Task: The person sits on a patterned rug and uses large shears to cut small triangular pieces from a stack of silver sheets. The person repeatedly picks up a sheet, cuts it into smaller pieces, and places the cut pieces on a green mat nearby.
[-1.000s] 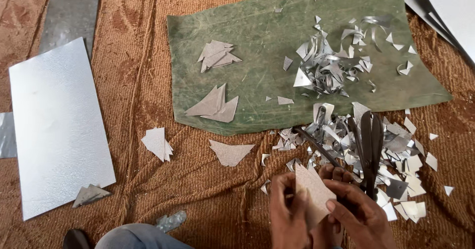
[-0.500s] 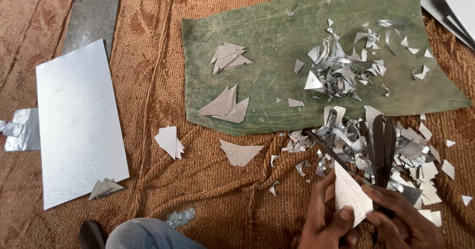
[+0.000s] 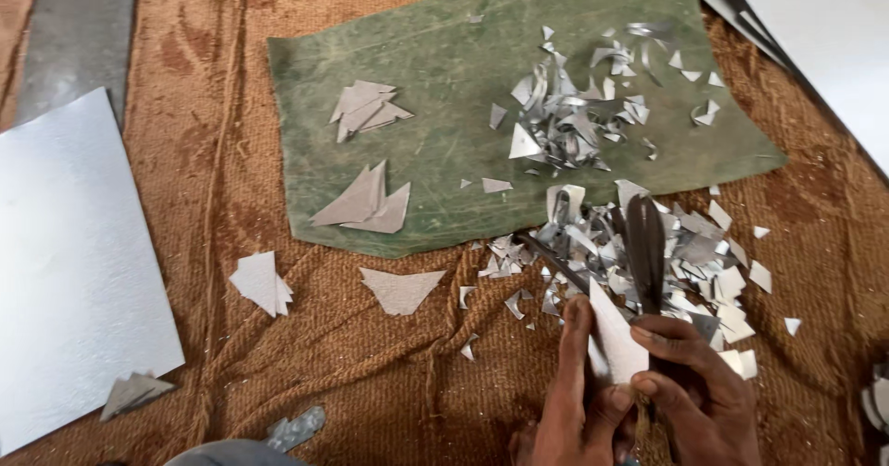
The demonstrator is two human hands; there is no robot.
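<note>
Brown matting underneath; both hands (image 3: 639, 383) clamp, apparently, one pale sheet piece (image 3: 613, 336).

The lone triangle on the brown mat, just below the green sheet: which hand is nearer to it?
Left. The left hand lies right of and below the triangle, pinching a small metal piece. The right hand sits farther right, gripping the shears.
</note>
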